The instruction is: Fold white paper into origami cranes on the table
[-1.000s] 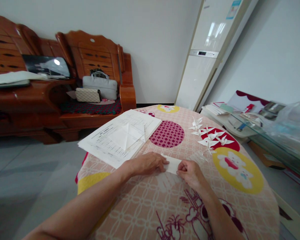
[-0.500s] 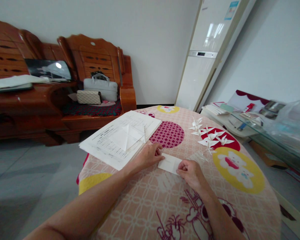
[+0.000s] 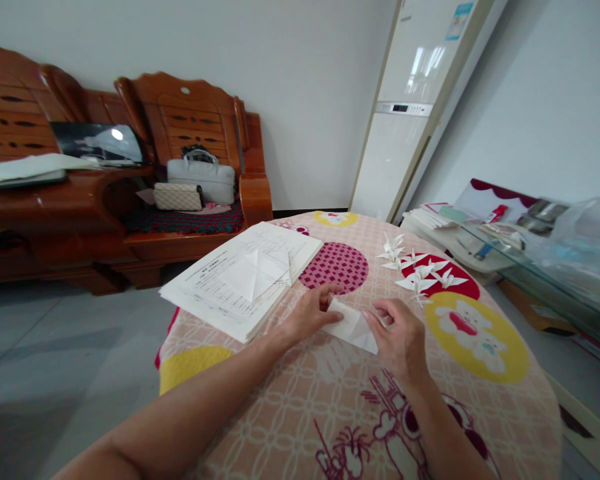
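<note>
A small folded sheet of white paper [image 3: 353, 325] lies between my hands over the patterned tablecloth [image 3: 280, 413]. My left hand [image 3: 314, 312] pinches its left end, thumb on top. At the right end, my right hand [image 3: 400, 333] has its thumb and fingers closed on the paper's edge. Beyond my right hand, several white folded paper cranes [image 3: 424, 272] stand in a cluster. To the left of my left hand is a stack of printed sheets [image 3: 205, 293], with a creased square of white paper [image 3: 257, 272] on it.
A wooden armchair [image 3: 200, 120] holding a grey bag [image 3: 205, 180] and a quilted purse [image 3: 177, 197] stands behind the table. A tall white air conditioner [image 3: 395, 147] is against the wall. On the right, a glass shelf [image 3: 525, 267] carries papers and a plastic bag [image 3: 585, 233].
My right hand has turned and raised its fingers at the paper's right end. The paper now looks partly lifted and creased, with my left thumb further over it.
</note>
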### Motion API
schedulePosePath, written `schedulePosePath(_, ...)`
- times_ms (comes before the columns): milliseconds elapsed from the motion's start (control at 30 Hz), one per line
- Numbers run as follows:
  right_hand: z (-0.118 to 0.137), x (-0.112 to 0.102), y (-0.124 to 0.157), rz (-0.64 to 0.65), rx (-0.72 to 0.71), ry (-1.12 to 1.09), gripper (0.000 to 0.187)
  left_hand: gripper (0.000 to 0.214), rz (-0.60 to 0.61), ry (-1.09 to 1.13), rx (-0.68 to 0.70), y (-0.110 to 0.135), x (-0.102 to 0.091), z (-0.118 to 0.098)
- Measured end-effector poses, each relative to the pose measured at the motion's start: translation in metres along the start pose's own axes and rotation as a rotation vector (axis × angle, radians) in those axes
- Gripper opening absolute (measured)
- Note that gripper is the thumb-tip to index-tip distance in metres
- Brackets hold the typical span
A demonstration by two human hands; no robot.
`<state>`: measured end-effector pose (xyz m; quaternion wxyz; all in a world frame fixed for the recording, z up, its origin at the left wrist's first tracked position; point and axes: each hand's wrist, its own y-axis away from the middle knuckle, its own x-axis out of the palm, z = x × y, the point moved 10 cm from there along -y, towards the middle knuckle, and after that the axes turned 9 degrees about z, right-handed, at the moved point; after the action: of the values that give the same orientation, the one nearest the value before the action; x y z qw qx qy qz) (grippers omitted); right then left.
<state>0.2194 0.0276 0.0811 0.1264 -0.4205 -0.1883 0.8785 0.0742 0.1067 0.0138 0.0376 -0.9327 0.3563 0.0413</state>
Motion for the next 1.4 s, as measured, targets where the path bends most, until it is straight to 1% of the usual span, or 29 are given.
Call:
schedulePosePath(33, 0.008, -0.008, 0.0, -0.046, -0.051, 0.006, 0.022, 0.06, 0.031, 0.106, 0.021, 0.0, 0.005, -0.003)
schedulePosePath(67, 0.014, -0.011, 0.0, -0.051, -0.076, -0.011, 0.023, 0.062, 0.051, 0.188, 0.036, 0.001, 0.008, -0.007)
schedulePosePath(100, 0.015, -0.009, -0.001, -0.007, -0.07, -0.056, 0.023, 0.063, 0.062, 0.247, 0.045, 0.002, 0.011, -0.011)
schedulePosePath(167, 0.006, 0.008, 0.0, 0.152, 0.029, -0.218, 0.022, 0.059, 0.056, 0.328, 0.051, 0.005, 0.014, -0.018)
schedulePosePath(233, -0.007, 0.031, 0.007, 0.315, 0.175, -0.438, 0.024, 0.049, 0.033, 0.368, 0.049, 0.007, 0.013, -0.023)
schedulePosePath(267, -0.011, 0.04, 0.011, 0.372, 0.232, -0.542, 0.025, 0.043, 0.021, 0.371, 0.044, 0.009, 0.012, -0.024)
schedulePosePath(300, -0.013, 0.048, 0.015, 0.412, 0.273, -0.631, 0.025, 0.037, 0.009, 0.366, 0.035, 0.01, 0.011, -0.024)
schedulePosePath(367, -0.014, 0.058, 0.02, 0.449, 0.323, -0.748, 0.024, 0.029, -0.011, 0.347, -0.002, 0.011, 0.009, -0.021)
schedulePosePath(500, -0.015, 0.068, 0.026, 0.474, 0.386, -0.828, 0.024, 0.028, -0.052, 0.341, -0.098, 0.013, 0.006, -0.011)
schedulePosePath(667, -0.01, 0.08, 0.028, 0.57, 0.359, -0.849, 0.023, 0.025, -0.059, 0.282, -0.128, 0.016, 0.006, -0.011)
schedulePosePath(767, -0.007, 0.075, 0.025, 0.563, 0.322, -0.849, 0.023, 0.02, -0.022, 0.191, -0.118, 0.016, 0.008, -0.015)
schedulePosePath(867, -0.004, 0.064, 0.02, 0.491, 0.276, -0.871, 0.022, 0.016, 0.049, 0.118, -0.103, 0.015, 0.016, -0.018)
schedulePosePath(933, -0.003, 0.06, 0.019, 0.459, 0.272, -0.88, 0.021, 0.015, 0.078, 0.099, -0.09, 0.014, 0.02, -0.018)
schedulePosePath(1200, -0.009, 0.064, 0.017, 0.472, 0.311, -0.847, 0.014, 0.016, 0.113, 0.08, -0.089, 0.011, 0.028, -0.013)
schedulePosePath(1400, -0.007, 0.06, 0.016, 0.478, 0.314, -0.816, 0.011, 0.017, 0.103, 0.064, -0.074, 0.012, 0.03, -0.022)
